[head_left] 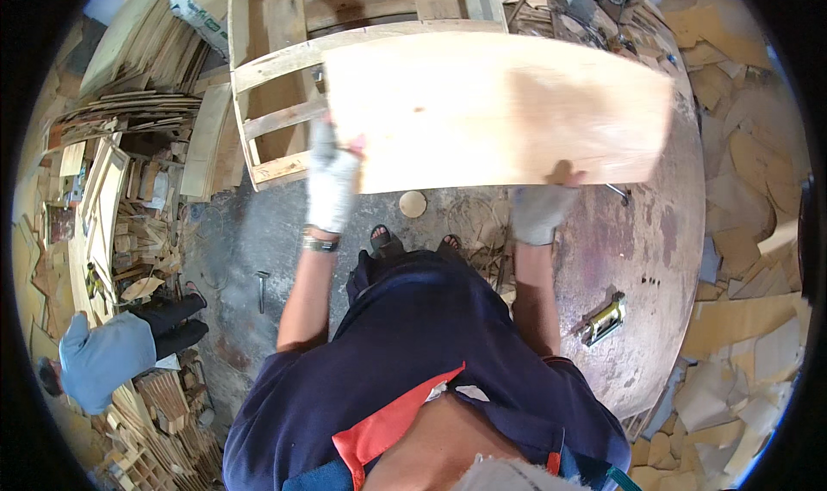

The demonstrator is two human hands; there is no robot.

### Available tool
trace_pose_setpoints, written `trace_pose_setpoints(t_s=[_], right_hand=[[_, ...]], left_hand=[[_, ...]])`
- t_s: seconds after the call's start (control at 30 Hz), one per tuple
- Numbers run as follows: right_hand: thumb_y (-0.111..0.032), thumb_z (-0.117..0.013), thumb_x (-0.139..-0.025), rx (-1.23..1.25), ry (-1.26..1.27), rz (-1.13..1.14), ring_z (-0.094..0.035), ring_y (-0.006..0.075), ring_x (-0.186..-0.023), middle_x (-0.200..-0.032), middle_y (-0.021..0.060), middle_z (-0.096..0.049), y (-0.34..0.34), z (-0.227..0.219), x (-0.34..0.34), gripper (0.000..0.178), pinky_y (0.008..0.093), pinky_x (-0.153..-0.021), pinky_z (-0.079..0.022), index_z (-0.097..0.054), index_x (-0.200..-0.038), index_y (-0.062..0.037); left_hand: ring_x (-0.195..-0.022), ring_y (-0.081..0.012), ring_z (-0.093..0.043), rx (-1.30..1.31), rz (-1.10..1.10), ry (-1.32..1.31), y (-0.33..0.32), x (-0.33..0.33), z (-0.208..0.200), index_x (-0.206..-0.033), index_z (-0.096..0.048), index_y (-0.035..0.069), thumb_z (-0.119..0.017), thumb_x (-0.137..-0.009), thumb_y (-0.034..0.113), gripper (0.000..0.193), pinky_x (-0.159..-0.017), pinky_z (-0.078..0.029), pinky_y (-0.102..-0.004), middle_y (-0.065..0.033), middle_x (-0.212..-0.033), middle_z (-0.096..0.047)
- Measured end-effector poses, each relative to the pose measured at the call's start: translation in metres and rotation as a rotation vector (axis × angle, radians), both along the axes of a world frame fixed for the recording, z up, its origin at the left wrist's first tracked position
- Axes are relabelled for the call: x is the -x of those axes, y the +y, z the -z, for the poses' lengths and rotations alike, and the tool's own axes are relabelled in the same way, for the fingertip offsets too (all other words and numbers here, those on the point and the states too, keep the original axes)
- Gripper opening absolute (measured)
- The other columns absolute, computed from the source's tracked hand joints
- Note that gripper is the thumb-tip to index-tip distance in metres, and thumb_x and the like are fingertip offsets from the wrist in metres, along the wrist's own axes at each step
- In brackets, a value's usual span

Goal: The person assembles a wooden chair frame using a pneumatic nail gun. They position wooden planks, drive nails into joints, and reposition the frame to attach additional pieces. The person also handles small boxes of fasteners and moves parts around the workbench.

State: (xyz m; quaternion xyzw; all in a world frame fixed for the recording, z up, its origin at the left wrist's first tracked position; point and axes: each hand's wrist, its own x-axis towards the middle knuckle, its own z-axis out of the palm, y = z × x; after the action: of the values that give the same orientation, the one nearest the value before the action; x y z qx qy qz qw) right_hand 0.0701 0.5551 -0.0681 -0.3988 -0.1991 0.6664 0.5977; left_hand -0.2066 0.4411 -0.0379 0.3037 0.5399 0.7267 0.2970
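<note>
A wide, pale wooden board (465, 116) is held up in front of me, slightly blurred. My left hand (334, 168), in a white fingerless glove, grips its left end, with the thumb on the near face. Along the near edge, toward the right, my right hand (543, 211) is closed on the same board; its glove is greyish and its other fingers are partly hidden. Behind the board stands a slatted wooden frame (284, 65), which the board partly covers.
At my right, a worn table (637, 250) carries a stapler-like tool (602, 319). A hammer (262, 291) lies on the floor (233, 258) to the left. Another person (112, 357) is at the far left near stacked wood (142, 116). Sheet scraps (732, 336) cover the right side.
</note>
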Motion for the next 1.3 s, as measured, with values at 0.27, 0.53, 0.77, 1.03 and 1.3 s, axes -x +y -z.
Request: trace_pose_setpoints(t_s=[0.27,0.53,0.77,1.03,1.3], right_hand=[[-0.01,-0.065,-0.1,-0.367,-0.358,0.019,-0.061,0.0196,-0.118,-0.131,0.0141,-0.065,0.09,-0.007,-0.011,0.047,0.035,-0.1,-0.051,-0.052,-0.143,0.0058],[-0.032,-0.076,-0.089,-0.832,-1.595,0.053,-0.066,0.0383,-0.093,-0.104,0.0162,-0.066,0.122,0.006,0.042,0.042,0.0447,-0.086,-0.055,-0.069,-0.124,-0.0101],[-0.027,-0.077,-0.091,-0.633,-1.276,-0.002,-0.072,0.0311,-0.091,-0.099,0.0175,-0.074,0.125,0.036,0.042,0.033,0.0378,-0.083,-0.055,-0.075,-0.113,-0.0035],[-0.01,-0.071,-0.097,-0.582,-1.024,-0.051,-0.068,0.0119,-0.094,-0.105,0.0086,-0.077,0.122,0.037,0.049,0.024,0.027,-0.083,-0.054,-0.074,-0.116,0.005],[-0.012,-0.074,-0.097,-0.67,-1.121,-0.009,-0.067,0.0111,-0.093,-0.107,0.0101,-0.077,0.121,0.047,0.043,0.035,0.0261,-0.085,-0.054,-0.07,-0.127,0.0072]], left_hand=[[-0.114,-0.0157,-0.063,0.155,-0.236,0.266,-0.058,0.153,0.014,-0.146,-0.053,0.001,-0.074,-0.097,0.015,0.056,-0.096,-0.052,-0.0296,-0.0105,-0.128,-0.067],[-0.118,-0.0321,-0.062,0.573,-0.475,1.072,-0.055,0.164,0.023,-0.149,-0.052,0.002,-0.079,-0.091,0.036,0.073,-0.098,-0.052,-0.0415,-0.0206,-0.133,-0.06],[-0.141,-0.0364,-0.05,0.638,-0.293,1.126,-0.089,0.132,0.037,-0.15,-0.052,0.007,-0.093,-0.072,0.038,0.093,-0.114,-0.046,-0.0458,-0.0232,-0.156,-0.045],[-0.126,-0.0302,-0.063,0.517,-0.381,0.926,-0.09,0.122,0.062,-0.139,-0.062,0.003,-0.094,-0.071,0.026,0.078,-0.101,-0.056,-0.0388,-0.0169,-0.159,-0.047],[-0.119,-0.0259,-0.067,0.471,-0.398,0.81,-0.086,0.117,0.06,-0.143,-0.058,0.003,-0.091,-0.075,0.018,0.077,-0.095,-0.058,-0.0364,-0.0129,-0.163,-0.043]])
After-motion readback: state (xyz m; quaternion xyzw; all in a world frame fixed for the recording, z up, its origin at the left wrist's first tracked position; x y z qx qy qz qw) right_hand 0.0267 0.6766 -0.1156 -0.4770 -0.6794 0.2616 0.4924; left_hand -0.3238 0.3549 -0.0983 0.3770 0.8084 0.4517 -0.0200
